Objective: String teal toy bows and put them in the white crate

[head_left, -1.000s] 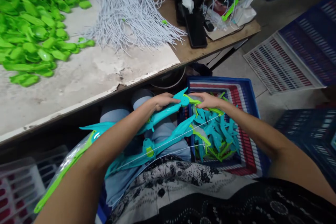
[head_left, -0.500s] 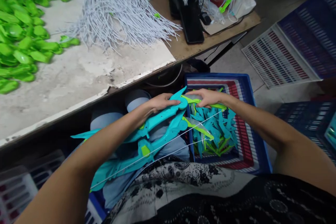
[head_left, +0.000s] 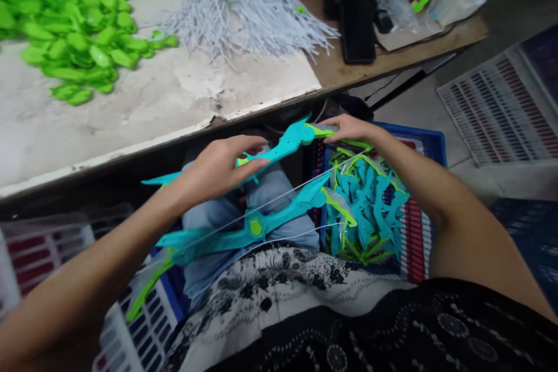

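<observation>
beside the blue crate (head_left: 437,138), the upper bow (head_left: 285,148) is spanning your legs (head_left: 270,190), above the lower bow (head_left: 229,232). your right hand (head_left: 346,127) is pinching its green end (head_left: 319,132), your left hand (head_left: 224,164) lying open: one-sided support may be inviting twisting; the crossing string (head_left: 293,190), snagging.

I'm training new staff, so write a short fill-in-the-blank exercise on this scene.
1. Thin white cords lie between a flat black phone and a heap of small ____ plastic pieces.
2. The upper turquoise plastic bow has one lime-green limb in the grip of the ____ hand.
3. Turquoise-and-green plastic parts sit inside a slatted plastic crate whose rim is ____.
Missing words: green; right; blue.
</observation>
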`<state>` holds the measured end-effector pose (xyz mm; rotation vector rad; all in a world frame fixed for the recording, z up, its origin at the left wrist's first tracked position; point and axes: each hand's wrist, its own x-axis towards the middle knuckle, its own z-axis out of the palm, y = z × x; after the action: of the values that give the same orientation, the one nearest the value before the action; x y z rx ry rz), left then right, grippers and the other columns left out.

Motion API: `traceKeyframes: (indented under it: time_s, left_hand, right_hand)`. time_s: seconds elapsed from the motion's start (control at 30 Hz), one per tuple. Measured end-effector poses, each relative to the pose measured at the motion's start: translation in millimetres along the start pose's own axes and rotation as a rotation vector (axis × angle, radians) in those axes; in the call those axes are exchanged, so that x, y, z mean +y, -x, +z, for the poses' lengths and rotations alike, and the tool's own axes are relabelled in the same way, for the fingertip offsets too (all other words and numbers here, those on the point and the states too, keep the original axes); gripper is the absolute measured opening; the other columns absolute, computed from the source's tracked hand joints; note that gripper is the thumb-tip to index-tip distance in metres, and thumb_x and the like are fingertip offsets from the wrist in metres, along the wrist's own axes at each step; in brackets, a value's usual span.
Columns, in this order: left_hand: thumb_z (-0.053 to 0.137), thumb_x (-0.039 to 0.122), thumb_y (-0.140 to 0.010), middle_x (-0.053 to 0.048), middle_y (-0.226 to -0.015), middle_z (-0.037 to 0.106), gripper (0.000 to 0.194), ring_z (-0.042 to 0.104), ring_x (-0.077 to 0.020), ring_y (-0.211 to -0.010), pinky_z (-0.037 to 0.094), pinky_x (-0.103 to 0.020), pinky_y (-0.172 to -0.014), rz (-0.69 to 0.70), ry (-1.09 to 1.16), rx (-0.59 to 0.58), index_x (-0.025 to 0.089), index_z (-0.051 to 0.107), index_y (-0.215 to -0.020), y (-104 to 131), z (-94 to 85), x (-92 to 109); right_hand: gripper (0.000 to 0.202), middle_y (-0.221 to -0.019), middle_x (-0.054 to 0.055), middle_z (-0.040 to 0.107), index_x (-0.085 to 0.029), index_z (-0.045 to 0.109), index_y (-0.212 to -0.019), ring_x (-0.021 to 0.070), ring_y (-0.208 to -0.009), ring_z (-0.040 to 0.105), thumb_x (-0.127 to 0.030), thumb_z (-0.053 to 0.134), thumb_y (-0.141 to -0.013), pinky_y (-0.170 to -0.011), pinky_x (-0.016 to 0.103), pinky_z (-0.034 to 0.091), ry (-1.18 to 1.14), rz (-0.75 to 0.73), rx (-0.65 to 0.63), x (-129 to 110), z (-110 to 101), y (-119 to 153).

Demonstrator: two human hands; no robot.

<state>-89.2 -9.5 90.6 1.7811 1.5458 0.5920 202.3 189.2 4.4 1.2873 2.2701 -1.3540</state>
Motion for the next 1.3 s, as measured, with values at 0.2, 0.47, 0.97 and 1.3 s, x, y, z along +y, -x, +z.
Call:
traceKeyframes:
  time_s: [0.2, 0.47, 0.97, 1.3]
  left_hand:
    - [0.063, 0.047, -0.077, -0.002, -0.079, 0.071, 0.025, 0.065, -0.0228, -0.072, 0.054, -0.034, -0.071, -0.562, 0.066, 0.543, 0.027, 0.072, -0.088, 180, -2.7, 5]
    - [0.074, 0.053, -0.055, -0.008, -0.08, 0.068, 0.057, 0.059, -0.0174, -0.064, 0.043, -0.025, -0.052, -1.256, 0.866, 0.795, 0.014, 0.067, -0.096, 314, 132.4, -45]
    - [0.064, 0.058, -0.065, 0.0, -0.055, 0.055, 0.044, 0.047, -0.014, -0.057, 0.031, -0.025, -0.056, -1.193, 0.735, 0.844, 0.015, 0.062, -0.061, 320, 180.0, -52]
    - [0.068, 0.052, -0.058, -0.002, -0.059, 0.061, 0.038, 0.05, -0.0148, -0.056, 0.035, -0.025, -0.054, -1.215, 0.842, 0.979, 0.014, 0.065, -0.063, 288, 187.7, -63]
  right_hand:
    - [0.058, -0.102, 0.016, 0.067, -0.008, 0.063, -0.118, 0.0272, -0.094, 0.06, -0.046, 0.067, -0.075, -0.081, 0.037, 0.044, 0.539, -0.082, 0.208, -18, 13, -9]
    - [0.028, -0.099, 0.012, 0.066, -0.02, 0.066, -0.105, 0.0226, -0.095, 0.059, -0.03, 0.043, -0.091, -0.083, 0.039, 0.048, 0.483, -1.027, 0.032, -143, 187, 61]
    - [0.074, -0.108, 0.011, 0.054, -0.027, 0.008, -0.151, 0.0246, -0.08, 0.062, -0.04, 0.047, -0.089, -0.07, 0.032, 0.046, 0.862, -0.668, -0.197, -206, 281, 56]
    - [0.073, -0.109, 0.011, 0.056, -0.029, 0.006, -0.15, 0.0257, -0.086, 0.062, -0.042, 0.044, -0.089, -0.074, 0.034, 0.045, 0.783, -0.656, -0.297, -210, 297, 68]
